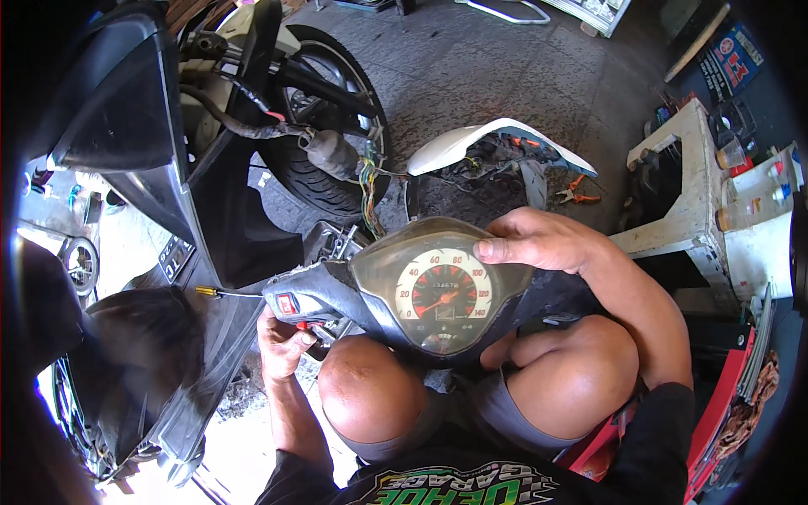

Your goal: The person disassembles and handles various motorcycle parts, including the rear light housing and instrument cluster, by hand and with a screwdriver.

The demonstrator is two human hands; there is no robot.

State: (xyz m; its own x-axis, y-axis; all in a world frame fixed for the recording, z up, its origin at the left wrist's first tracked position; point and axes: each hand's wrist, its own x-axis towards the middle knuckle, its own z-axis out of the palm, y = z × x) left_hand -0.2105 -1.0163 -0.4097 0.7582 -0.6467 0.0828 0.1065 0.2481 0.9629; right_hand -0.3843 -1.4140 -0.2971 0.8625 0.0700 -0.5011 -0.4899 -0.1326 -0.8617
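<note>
A motorcycle handlebar cover with a round speedometer (443,290) rests across my bent knees, its dial facing up. My right hand (539,240) grips its upper right edge, thumb on the clear lens. At the cover's left end, my left hand (282,343) closes round the dark handlebar cover (324,290) beside a red switch button (303,326). The left fingertips are partly hidden beneath it. A screwdriver with a yellow-and-black handle (208,291) points its shaft at that same end; what holds it is hidden. Colored wires (369,189) run behind the cover.
Left stands a motorcycle with black body panels (126,101) and a front wheel (324,126). A white fairing piece (497,139) lies ahead, with orange-handled pliers (578,191) beside it. A worn white stand (673,194) and a red metal box (715,404) are at the right.
</note>
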